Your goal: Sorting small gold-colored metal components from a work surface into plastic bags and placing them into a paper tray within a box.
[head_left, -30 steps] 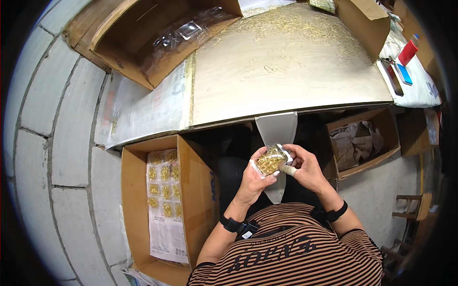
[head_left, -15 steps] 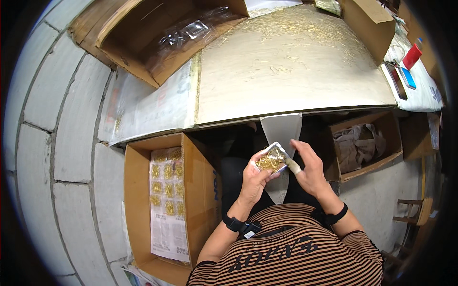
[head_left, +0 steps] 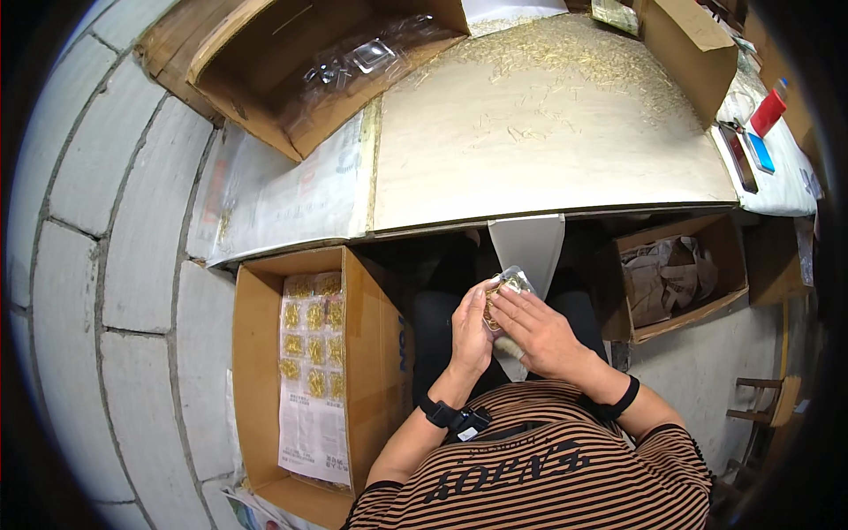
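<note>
My left hand (head_left: 472, 334) grips a small clear plastic case (head_left: 514, 277) of thin gold-coloured metal pieces, above my lap. Across the top of the case lies my right hand (head_left: 549, 339), its fingers stretched out flat and hiding much of the contents. A pale wrap shows on my right thumb, below the palm. On the table (head_left: 530, 181) beyond my hands, many loose gold-coloured pieces are scattered, thickest toward the far side.
Left of my legs, an open cardboard box (head_left: 375, 380) holds rows of filled clear cases (head_left: 315, 350) on newspaper. Another carton (head_left: 265, 115) contains empty clear plastic cases (head_left: 375, 55). Crumpled paper fills a box (head_left: 676, 322) under the table. A red bottle (head_left: 768, 113) stands at far right.
My right hand has moved left from beside the case and now lies over it. The case has tilted in my left hand. The whole view has shifted slightly.
</note>
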{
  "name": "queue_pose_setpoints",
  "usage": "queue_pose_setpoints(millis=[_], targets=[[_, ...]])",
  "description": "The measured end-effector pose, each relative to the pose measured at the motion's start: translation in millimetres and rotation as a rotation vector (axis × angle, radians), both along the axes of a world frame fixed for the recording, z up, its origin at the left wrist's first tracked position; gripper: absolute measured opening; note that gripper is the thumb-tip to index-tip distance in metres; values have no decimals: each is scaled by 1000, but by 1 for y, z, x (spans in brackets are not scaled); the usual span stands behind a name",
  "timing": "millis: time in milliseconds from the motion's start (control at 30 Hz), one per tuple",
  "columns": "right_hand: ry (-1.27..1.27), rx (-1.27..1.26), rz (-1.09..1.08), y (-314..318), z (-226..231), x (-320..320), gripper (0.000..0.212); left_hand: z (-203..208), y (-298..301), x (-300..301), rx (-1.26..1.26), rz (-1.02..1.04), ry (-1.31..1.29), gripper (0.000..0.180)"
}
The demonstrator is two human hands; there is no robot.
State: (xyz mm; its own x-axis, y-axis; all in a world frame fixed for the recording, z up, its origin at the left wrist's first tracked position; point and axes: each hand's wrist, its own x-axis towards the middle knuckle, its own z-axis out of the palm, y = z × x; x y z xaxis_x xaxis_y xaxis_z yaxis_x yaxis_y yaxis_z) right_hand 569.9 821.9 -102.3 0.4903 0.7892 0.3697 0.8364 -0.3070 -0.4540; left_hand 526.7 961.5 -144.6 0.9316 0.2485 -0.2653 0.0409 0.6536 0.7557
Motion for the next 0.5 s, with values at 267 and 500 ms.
queue_pose_setpoints(millis=[267,500], targets=[[26,-21,8,7,-6,3,52,-1,5,6,24,66,60,27],[1,93,-148,7,21,17,46,8,8,4,4,-68,108,28]])
